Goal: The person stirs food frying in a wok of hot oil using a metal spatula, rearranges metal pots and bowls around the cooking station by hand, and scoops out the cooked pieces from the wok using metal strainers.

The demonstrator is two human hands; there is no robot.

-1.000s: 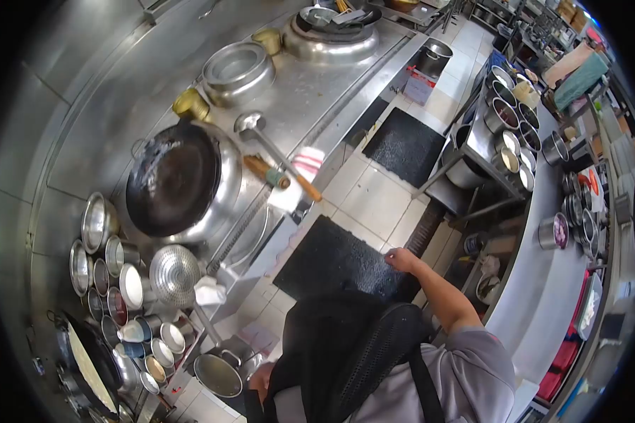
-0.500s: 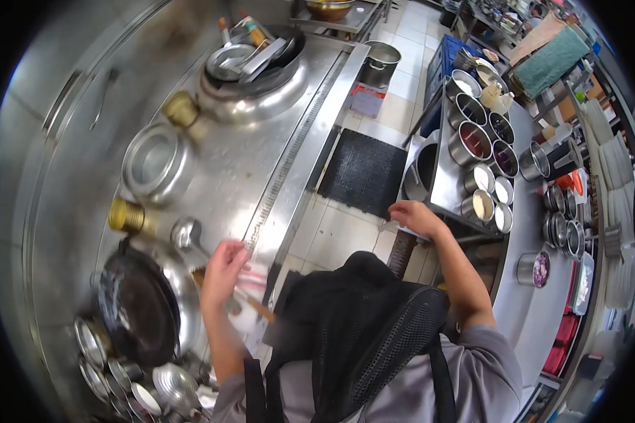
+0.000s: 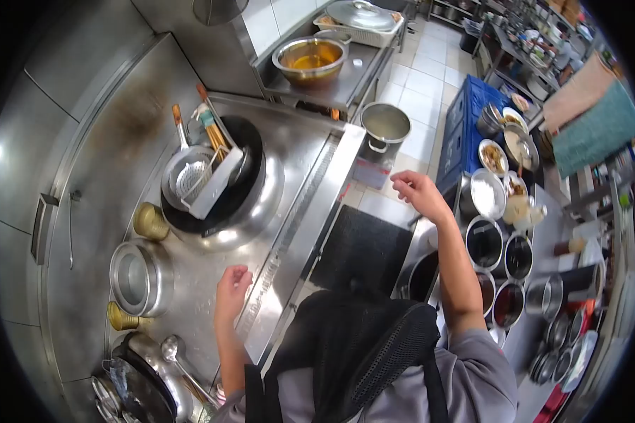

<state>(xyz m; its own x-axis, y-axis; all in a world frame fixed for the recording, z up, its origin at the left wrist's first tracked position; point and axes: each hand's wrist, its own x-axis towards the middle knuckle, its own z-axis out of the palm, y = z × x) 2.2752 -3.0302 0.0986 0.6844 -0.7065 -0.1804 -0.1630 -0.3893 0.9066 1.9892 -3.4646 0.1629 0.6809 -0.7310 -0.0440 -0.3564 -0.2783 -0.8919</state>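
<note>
My left hand (image 3: 233, 287) hovers over the steel stove top (image 3: 215, 282), its fingers loosely bent and nothing in them. Below it, a steel ladle (image 3: 173, 349) lies beside a dark wok (image 3: 141, 384). My right hand (image 3: 418, 192) is held out over the aisle with relaxed, half-curled fingers, also holding nothing. It is nearest to a deep steel pot (image 3: 386, 125) standing ahead and to the side counter. Farther along the stove, another black wok (image 3: 243, 190) carries a strainer (image 3: 188, 176) and several long-handled tools.
Steel containers with sauces, such as one of dark liquid (image 3: 484, 243), line the right counter. A blue crate (image 3: 458, 134) stands beyond them. A black mat (image 3: 363, 247) covers part of the tiled floor. A bowl of orange liquid (image 3: 309, 63) sits at the far end.
My view has moved forward along the aisle, bringing the far wok, pot and orange bowl closer. Both hands have shifted forward past the ladle and sauce containers, still holding nothing.
</note>
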